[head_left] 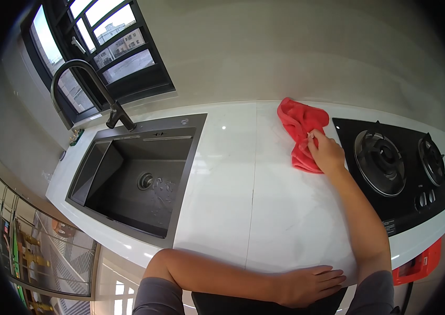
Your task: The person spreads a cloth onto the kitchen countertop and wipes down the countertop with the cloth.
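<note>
A red cloth (302,116) lies bunched on the white countertop (222,184), close to the left edge of the gas stove. My right hand (327,152) is closed on its right side, the fingers pinching the fabric. Near the counter's front edge my left hand (306,286) rests flat, palm down, with its fingers stretched to the right and nothing in it. The left forearm lies across the front of the counter.
A black gas stove (346,136) with two burners is at the right. On the left are a dark sink (128,184) with water drops inside, a tall faucet (112,113) and a window. A red container (425,262) stands below the counter at the lower right.
</note>
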Demonstrator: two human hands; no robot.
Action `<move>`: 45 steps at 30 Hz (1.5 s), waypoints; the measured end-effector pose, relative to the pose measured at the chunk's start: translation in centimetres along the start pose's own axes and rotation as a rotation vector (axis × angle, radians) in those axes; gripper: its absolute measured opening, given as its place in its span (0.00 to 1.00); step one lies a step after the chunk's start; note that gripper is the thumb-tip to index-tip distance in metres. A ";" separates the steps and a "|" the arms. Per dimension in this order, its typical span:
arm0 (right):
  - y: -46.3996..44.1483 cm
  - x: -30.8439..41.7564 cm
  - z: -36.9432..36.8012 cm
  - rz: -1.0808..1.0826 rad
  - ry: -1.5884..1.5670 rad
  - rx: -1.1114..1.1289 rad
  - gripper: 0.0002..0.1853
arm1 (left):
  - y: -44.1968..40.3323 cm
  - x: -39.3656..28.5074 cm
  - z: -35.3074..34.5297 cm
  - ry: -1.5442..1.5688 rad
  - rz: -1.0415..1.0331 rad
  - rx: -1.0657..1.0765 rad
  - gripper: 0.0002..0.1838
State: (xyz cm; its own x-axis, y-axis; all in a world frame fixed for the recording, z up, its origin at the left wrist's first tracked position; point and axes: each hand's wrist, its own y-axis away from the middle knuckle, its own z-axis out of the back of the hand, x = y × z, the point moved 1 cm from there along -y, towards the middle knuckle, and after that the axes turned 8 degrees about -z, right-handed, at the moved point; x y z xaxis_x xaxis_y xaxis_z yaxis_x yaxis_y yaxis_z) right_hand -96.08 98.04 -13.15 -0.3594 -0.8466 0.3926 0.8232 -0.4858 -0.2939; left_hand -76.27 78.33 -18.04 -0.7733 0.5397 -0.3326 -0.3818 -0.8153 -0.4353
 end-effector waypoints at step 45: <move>1.5 1.2 -1.5 0.355 0.026 -0.125 0.12 | 0.2 0.1 -0.5 -0.078 0.010 -0.013 0.38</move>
State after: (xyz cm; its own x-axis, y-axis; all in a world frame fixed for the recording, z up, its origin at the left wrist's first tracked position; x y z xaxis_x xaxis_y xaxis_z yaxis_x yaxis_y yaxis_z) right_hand -95.97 96.00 -14.44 -0.0737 -0.9715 0.2251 0.8390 -0.1825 -0.5126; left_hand -76.14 78.30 -18.56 -0.8141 0.5134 -0.2713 -0.3679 -0.8175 -0.4431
